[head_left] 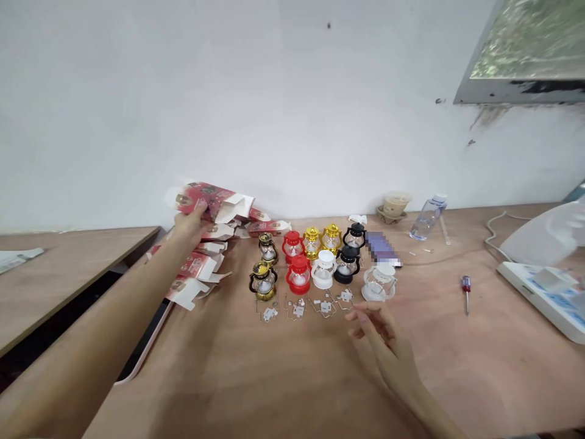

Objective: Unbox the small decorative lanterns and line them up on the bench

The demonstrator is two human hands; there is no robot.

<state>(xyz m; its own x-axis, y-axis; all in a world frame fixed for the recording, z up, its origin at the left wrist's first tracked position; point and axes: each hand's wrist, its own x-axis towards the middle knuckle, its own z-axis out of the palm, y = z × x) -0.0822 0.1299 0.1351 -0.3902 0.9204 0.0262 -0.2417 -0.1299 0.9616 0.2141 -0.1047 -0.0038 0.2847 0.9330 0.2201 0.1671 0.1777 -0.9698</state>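
Observation:
At the back left, my left hand [191,221] grips a red and white cardboard box [212,198] with its flap open, above a pile of similar boxes [192,266]. My right hand [377,332] hovers over the table with fingers curled apart and nothing between them, just in front of a white lantern [379,283]. Several small lanterns stand in rows: red [298,275], gold [312,242], black [347,265], white [323,269] and black-gold [263,281]. In front of them lie wire handles with small metal pieces [325,308].
A screwdriver [466,294] lies at the right, near a white power strip [543,296] with a cable. Behind stand a bottle [428,217] and a cup [395,206]. One phone [382,249] lies behind the lanterns, another [145,344] at the left edge.

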